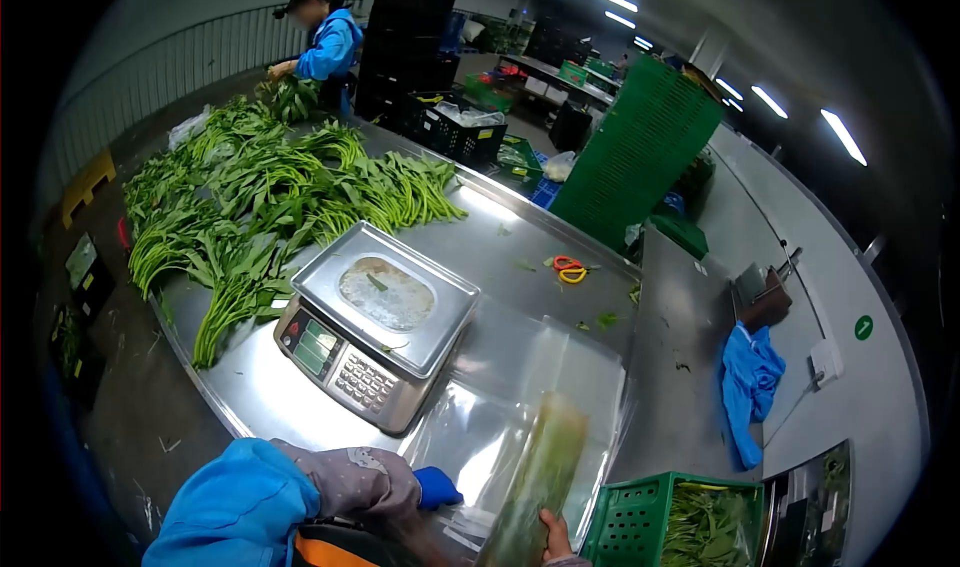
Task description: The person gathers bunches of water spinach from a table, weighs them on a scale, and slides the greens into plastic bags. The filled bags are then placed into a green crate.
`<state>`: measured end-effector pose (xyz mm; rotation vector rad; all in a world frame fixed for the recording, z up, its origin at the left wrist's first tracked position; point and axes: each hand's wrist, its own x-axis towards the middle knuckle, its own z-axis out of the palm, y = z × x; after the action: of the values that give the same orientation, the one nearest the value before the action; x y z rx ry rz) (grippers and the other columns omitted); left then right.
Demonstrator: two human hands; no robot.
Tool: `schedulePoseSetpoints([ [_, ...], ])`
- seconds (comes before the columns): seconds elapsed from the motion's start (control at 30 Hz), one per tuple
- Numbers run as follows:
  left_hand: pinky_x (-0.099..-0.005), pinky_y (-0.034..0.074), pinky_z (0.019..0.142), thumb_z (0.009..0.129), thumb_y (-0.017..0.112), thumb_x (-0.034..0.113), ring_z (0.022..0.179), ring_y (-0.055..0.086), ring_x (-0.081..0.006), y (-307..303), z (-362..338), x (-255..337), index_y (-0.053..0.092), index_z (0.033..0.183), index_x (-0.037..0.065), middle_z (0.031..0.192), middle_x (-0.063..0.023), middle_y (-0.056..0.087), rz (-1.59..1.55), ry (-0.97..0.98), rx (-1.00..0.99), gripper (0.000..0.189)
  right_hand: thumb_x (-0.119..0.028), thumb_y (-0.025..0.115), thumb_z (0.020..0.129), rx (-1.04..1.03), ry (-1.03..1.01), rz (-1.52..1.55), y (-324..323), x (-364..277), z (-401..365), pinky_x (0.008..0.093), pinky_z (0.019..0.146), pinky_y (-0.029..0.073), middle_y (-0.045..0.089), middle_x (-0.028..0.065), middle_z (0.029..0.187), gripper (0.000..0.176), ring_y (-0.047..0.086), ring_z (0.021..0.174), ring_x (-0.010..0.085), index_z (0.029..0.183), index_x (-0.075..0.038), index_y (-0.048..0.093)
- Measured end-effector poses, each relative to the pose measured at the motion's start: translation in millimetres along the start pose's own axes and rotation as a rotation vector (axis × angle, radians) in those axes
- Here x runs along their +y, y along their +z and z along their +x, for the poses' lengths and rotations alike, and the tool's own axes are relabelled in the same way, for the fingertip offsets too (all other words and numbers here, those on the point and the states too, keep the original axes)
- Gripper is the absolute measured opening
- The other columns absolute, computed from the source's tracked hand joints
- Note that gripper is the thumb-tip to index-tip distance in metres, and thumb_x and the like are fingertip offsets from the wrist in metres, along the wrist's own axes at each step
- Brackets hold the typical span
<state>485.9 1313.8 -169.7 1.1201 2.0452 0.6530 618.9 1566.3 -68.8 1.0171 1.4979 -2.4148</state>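
Bottom centre: right hand curled round the bagged greens' edge; left hand fingers unclear. Probably light, slick, easily bruised; cradle mid-bundle.

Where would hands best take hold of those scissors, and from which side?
Probably the orange handles, coming from the scale side: the scissors lie on the table with their loops toward the scale and blades pointing away.

Scale: display digits too small to read. Nearer than scale: blurred bag of greens, lower end cut off; right hand partly hidden; left hand, fingers indistinct. Right of scale: green crate, bottom cropped.
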Motion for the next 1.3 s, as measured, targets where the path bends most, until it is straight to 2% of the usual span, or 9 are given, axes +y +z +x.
schedulePoseSetpoints([
  [0.37,-0.0383,0.045,0.058,0.072,0.052,0.017,0.068,0.058,-0.0312,-98.5,-54.2,99.6,0.061,0.076,0.013,0.075,-0.0088,0.061,0.033,-0.018,-0.077,0.010,-0.020,0.059,0.078,0.009,-0.038,-0.026,-1.0,0.9,-3.6,0.0390,0.073,0.051,0.059,0.0137,0.095,0.043,0.060,0.082,0.0274,0.114,-0.002,0.046],
  [0.5,-0.0416,0.047,0.069,0.070,0.057,0.024,0.079,0.058,-0.0347,-73.8,-53.2,92.4,0.059,0.093,0.009,0.087,-0.0151,0.060,0.450,0.198,-0.042,0.027,-0.023,0.060,0.078,0.053,-0.070,-0.039,-0.3,3.5,0.0,0.0387,0.072,0.051,0.059,0.0143,0.097,0.045,0.060,0.082,0.0275,0.114,0.000,0.046],
  [0.67,-0.0403,0.045,0.058,0.072,0.055,0.019,0.070,0.056,-0.0308,-59.7,-55.6,67.6,0.061,0.072,0.008,0.081,-0.0123,0.056,0.430,0.385,0.353,0.013,-0.020,0.062,0.077,0.011,-0.045,-0.031,4.5,-0.2,-9.7,0.0352,0.073,0.050,0.057,0.0124,0.099,0.048,0.058,0.085,0.0244,0.118,-0.002,0.044],
  [0.83,-0.0434,0.046,0.059,0.077,0.054,0.039,0.067,0.059,-0.0341,-54.6,-52.4,40.0,0.048,0.115,0.011,0.076,-0.0191,0.060,0.502,0.025,0.344,0.047,-0.029,0.062,0.077,0.013,-0.074,-0.058,18.3,-10.3,-16.2,0.0365,0.073,0.051,0.060,0.0138,0.095,0.047,0.060,0.082,0.0259,0.112,0.000,0.049],
  [0.97,-0.0385,0.049,0.056,0.082,0.046,0.011,0.071,0.061,-0.0284,-117.2,-90.8,111.3,0.043,0.121,0.012,0.111,-0.0123,0.054,0.491,0.376,0.644,0.040,-0.024,0.060,0.079,-0.058,-0.015,0.263,-6.9,-13.0,-32.2,0.0398,0.076,0.051,0.056,0.0147,0.104,0.050,0.058,0.090,0.0265,0.122,-0.006,0.042],
  [1.0,-0.0376,0.049,0.061,0.081,0.047,0.011,0.079,0.061,-0.0275,-124.5,-102.4,134.1,0.042,0.123,0.013,0.113,-0.0121,0.054,0.576,0.144,0.521,0.042,-0.025,0.058,0.080,-0.149,-0.015,0.316,5.1,-24.9,-61.1,0.0404,0.077,0.050,0.056,0.0150,0.107,0.049,0.058,0.091,0.0273,0.123,-0.006,0.041],
  [1.17,-0.0384,0.047,0.077,0.083,0.048,0.031,0.088,0.059,-0.0328,47.7,1.4,-7.1,0.052,0.116,0.020,0.112,-0.0124,0.055,-0.012,0.106,0.340,0.035,-0.036,0.056,0.080,-0.173,-0.073,0.123,-7.6,-12.7,-164.0,0.0423,0.087,0.045,0.050,0.0153,0.118,0.058,0.051,0.104,0.0312,0.125,-0.002,0.040],
  [1.2,-0.0386,0.045,0.081,0.081,0.051,0.025,0.091,0.058,-0.0330,-50.3,-59.5,92.7,0.045,0.122,0.018,0.123,-0.0108,0.049,0.315,-0.038,-0.017,0.042,-0.030,0.059,0.078,-0.118,0.042,0.148,-19.1,6.5,-183.4,0.0405,0.087,0.045,0.050,0.0162,0.118,0.061,0.052,0.104,0.0300,0.126,0.002,0.036],
  [1.3,-0.0377,0.049,0.065,0.073,0.055,0.011,0.075,0.061,-0.0307,-117.2,-97.9,135.7,0.029,0.133,0.019,0.136,-0.0095,0.034,0.344,0.249,0.323,0.065,-0.031,0.058,0.078,-0.171,0.202,0.029,-7.0,55.8,-232.8,0.0403,0.087,0.045,0.051,0.0165,0.117,0.061,0.052,0.104,0.0295,0.125,0.001,0.037],
])
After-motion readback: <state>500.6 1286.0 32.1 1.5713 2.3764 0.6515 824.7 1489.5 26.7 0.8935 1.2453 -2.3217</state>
